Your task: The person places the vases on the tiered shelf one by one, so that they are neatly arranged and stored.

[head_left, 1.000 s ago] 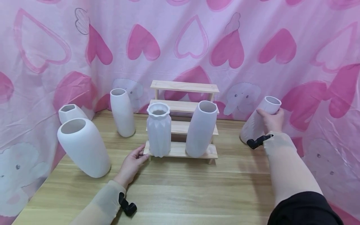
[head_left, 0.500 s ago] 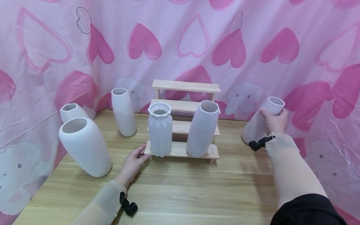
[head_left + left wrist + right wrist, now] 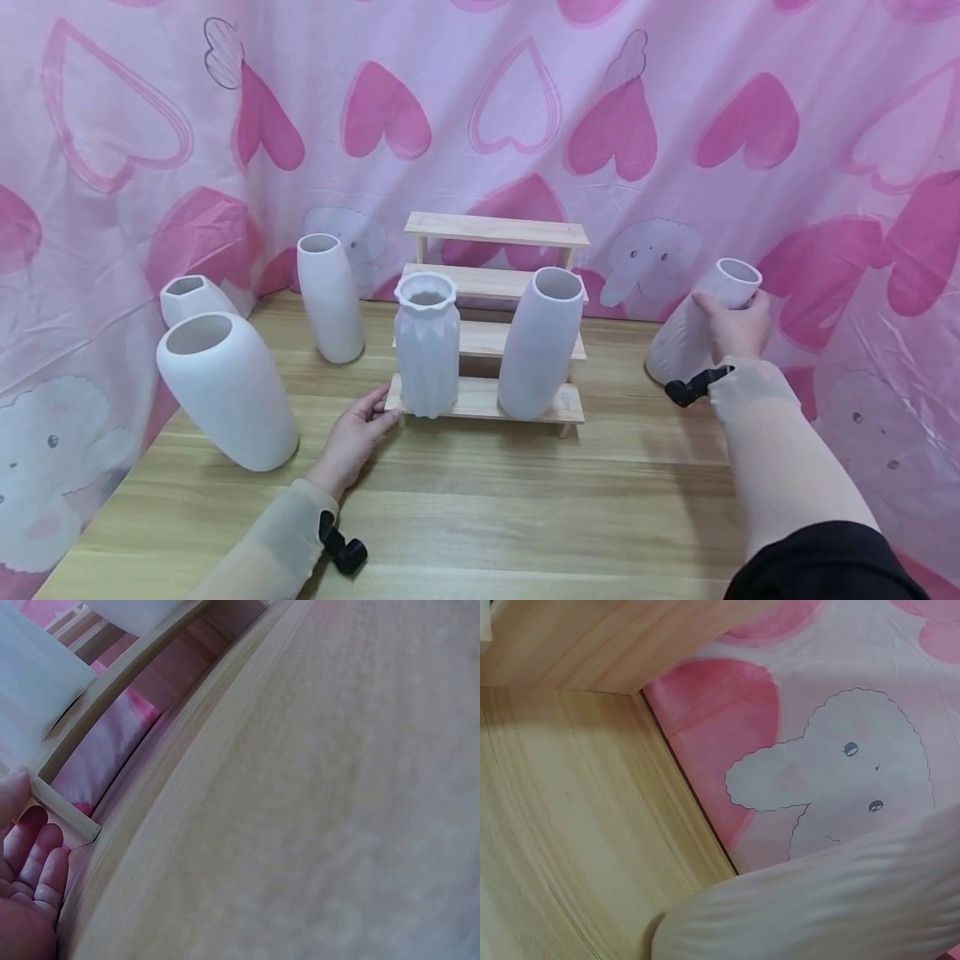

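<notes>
In the head view my left hand (image 3: 351, 443) holds the front left corner of a stepped wooden stand (image 3: 480, 407), thumb at the front edge. Its curled fingers (image 3: 51, 877) show below the shelf end in the left wrist view. Two white vases stand on the lowest step: a pleated vase (image 3: 428, 358) with a scalloped rim and a smooth vase (image 3: 542, 346). Off to the right, my right hand (image 3: 738, 323) grips a ribbed white vase (image 3: 675, 342) near its rim. Its base appears to rest on the table. The right wrist view shows its ribbed side (image 3: 817, 907), but not the hand.
On the left of the wooden table (image 3: 480, 517) stand a wide oval vase (image 3: 232, 400), a vase with an angular mouth (image 3: 198, 300) behind it, and a tall slim vase (image 3: 330, 304). A pink heart-patterned curtain (image 3: 465, 100) hangs close behind and at both sides.
The whole head view has shifted slightly. My right hand and the ribbed vase sit a touch farther right in it. My left hand keeps its place on the stand.
</notes>
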Available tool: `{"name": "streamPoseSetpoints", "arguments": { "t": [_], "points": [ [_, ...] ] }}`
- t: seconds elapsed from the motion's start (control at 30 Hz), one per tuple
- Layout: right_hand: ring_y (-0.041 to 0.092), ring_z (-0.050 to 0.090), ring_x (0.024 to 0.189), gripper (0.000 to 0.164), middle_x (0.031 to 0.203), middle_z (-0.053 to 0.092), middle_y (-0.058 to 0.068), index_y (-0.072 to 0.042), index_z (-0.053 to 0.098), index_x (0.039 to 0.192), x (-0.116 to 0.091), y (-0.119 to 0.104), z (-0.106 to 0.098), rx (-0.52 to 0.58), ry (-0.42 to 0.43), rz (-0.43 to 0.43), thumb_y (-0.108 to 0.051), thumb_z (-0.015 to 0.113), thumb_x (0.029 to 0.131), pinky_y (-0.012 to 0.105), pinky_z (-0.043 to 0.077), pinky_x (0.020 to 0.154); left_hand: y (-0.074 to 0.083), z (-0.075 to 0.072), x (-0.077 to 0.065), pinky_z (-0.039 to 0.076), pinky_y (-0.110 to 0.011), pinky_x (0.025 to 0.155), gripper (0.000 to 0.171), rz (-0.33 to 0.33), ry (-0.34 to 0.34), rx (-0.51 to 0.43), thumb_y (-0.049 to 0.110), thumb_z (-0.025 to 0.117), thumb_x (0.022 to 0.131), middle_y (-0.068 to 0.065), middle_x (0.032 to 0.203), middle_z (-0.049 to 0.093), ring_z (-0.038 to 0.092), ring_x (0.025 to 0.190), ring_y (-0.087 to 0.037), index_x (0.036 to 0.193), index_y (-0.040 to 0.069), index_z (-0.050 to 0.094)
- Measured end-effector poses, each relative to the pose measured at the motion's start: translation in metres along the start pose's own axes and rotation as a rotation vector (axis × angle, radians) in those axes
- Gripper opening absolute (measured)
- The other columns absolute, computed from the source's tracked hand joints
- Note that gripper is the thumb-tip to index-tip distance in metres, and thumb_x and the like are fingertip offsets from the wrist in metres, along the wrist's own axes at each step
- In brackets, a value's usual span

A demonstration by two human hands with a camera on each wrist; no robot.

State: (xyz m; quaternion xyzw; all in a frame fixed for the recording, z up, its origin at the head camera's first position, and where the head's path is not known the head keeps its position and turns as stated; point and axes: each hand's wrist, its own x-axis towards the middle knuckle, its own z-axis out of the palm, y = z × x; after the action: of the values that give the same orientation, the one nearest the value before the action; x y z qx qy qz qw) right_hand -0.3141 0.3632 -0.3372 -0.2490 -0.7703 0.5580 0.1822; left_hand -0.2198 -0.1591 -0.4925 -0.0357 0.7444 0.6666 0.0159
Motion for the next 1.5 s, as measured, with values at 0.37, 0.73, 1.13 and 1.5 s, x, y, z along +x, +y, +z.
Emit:
{"name": "streamPoseSetpoints", "arguments": {
  "t": [0.37,0.73,1.13,1.5],
  "points": [
    [0.026,0.035,0.133,0.096,0.151,0.031,0.009,-0.021,0.019,0.151,-0.019,-0.031,-0.008,-0.080,-0.110,-0.173,-0.051,0.074,0.079,0.045,0.033,0.109,-0.001,0.001,0.001,0.046,-0.019,0.085,0.057,0.004,0.007,-0.003,0.018,0.068,0.091,-0.012,0.119,0.061,0.054,0.104,-0.014,0.143,0.011,0.046],
    [0.027,0.049,0.115,0.071,0.130,0.044,0.007,-0.026,0.035,0.142,-0.068,-0.091,-0.007,-0.058,-0.394,-0.394,-0.035,0.074,0.084,0.040,0.056,0.074,0.001,0.000,0.000,0.047,-0.019,0.083,0.058,0.004,0.009,-0.007,0.018,0.068,0.091,-0.011,0.118,0.060,0.054,0.102,-0.013,0.144,0.011,0.045],
    [0.025,0.050,0.114,0.066,0.132,0.049,0.006,-0.028,0.038,0.140,-0.094,-0.121,0.021,-0.025,-0.562,-0.456,-0.035,0.074,0.085,0.042,0.053,0.075,0.004,0.000,-0.003,0.046,-0.019,0.085,0.059,-0.011,0.001,-0.009,0.020,0.067,0.091,-0.012,0.120,0.060,0.054,0.104,-0.014,0.144,0.011,0.044],
    [0.025,0.052,0.112,0.066,0.130,0.050,0.007,-0.026,0.039,0.140,-0.095,-0.130,0.047,0.025,-0.677,-0.446,-0.033,0.074,0.085,0.050,0.050,0.079,0.003,0.001,-0.002,0.046,-0.018,0.084,0.058,-0.012,0.007,-0.006,0.017,0.067,0.091,-0.012,0.120,0.060,0.054,0.103,-0.012,0.144,0.009,0.044]
  ]
}}
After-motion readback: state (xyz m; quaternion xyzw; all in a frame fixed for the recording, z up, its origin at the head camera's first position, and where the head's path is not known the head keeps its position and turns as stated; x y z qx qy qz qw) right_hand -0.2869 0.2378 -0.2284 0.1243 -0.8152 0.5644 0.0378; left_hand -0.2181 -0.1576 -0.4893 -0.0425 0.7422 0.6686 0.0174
